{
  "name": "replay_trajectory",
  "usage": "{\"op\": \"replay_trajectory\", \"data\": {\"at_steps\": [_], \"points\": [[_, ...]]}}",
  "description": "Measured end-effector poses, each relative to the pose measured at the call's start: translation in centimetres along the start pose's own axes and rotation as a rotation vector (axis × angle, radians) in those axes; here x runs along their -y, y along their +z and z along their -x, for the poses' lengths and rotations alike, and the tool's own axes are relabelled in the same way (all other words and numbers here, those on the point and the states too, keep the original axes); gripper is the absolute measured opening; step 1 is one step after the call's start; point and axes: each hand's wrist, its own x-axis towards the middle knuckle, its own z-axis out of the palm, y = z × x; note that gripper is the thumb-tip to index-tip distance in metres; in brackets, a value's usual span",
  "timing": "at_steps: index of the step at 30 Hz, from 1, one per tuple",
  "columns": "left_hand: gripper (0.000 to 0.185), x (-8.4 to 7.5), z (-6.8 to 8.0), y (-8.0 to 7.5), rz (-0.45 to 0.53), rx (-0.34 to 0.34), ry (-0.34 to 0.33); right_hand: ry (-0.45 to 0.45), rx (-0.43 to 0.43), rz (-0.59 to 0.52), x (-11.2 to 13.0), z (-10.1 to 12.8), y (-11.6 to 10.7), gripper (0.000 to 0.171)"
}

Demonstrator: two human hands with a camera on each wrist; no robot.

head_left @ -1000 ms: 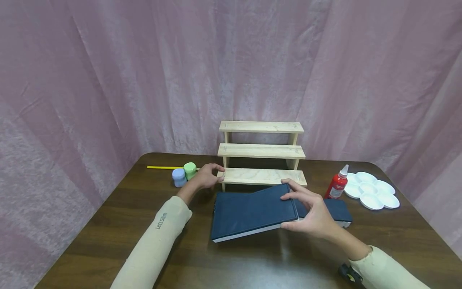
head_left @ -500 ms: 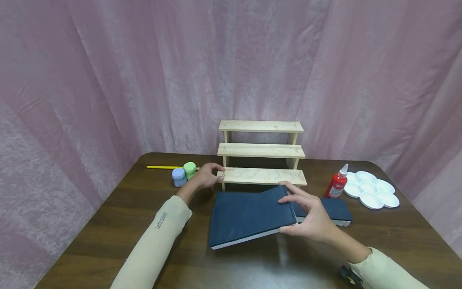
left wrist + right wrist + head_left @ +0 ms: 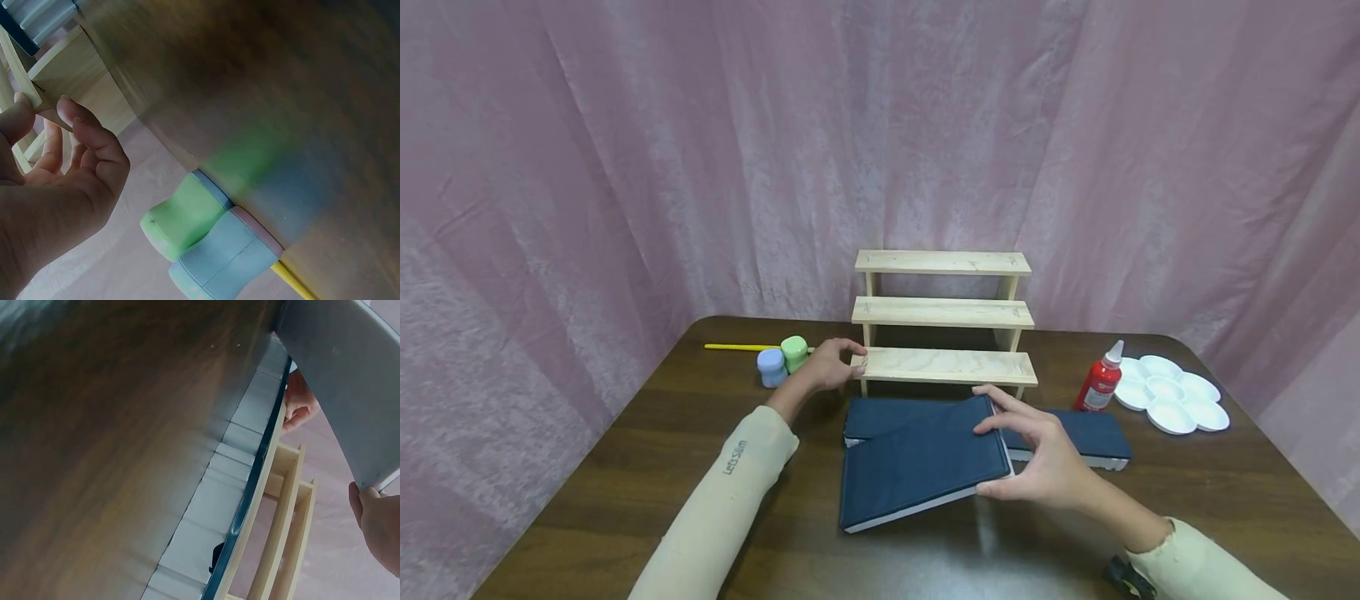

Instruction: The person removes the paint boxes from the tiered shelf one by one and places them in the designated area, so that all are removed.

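My right hand (image 3: 1045,454) grips the right end of a flat dark blue case-like piece (image 3: 925,467) with a pale edge, its thumb below and fingers on top. That piece is tilted, and its plain grey underside (image 3: 350,381) shows in the right wrist view. Behind it lies a long dark blue box (image 3: 1093,435) with a white, segmented side, partly covered. My left hand (image 3: 829,367) pinches the left end of the lowest board of a three-step wooden shelf stand (image 3: 951,364). In the left wrist view, thumb and forefinger of the left hand (image 3: 69,156) meet at that board's corner.
Left of the stand are a blue jar (image 3: 772,369), a green jar (image 3: 794,353) and a yellow stick (image 3: 741,347). At right stand a red bottle (image 3: 1100,385) and a white flower-shaped palette (image 3: 1174,400). A pink curtain (image 3: 775,150) hangs behind the wooden table (image 3: 647,442).
My right hand has drawn the flat blue piece down and toward me, uncovering the left end of the long blue box behind it. The left hand has stayed at the stand.
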Motion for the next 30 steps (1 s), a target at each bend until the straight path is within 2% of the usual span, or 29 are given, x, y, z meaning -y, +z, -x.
{"op": "replay_trajectory", "data": {"at_steps": [9,14,19,30], "points": [[0.032,0.0,0.0,-0.1,0.001,0.001,-0.006,0.017,0.016,0.194,0.5,0.4,0.0,0.054],[0.032,0.1,-0.2,-0.1,0.011,0.004,-0.015,0.006,0.043,0.262,1.2,0.7,0.2,0.05],[0.032,0.1,-0.1,-0.1,0.007,0.003,-0.012,0.018,0.067,0.287,1.6,1.0,0.3,0.049],[0.032,0.2,0.0,-0.1,-0.001,0.004,-0.013,0.173,0.173,0.268,1.4,1.8,0.2,0.053]]}}
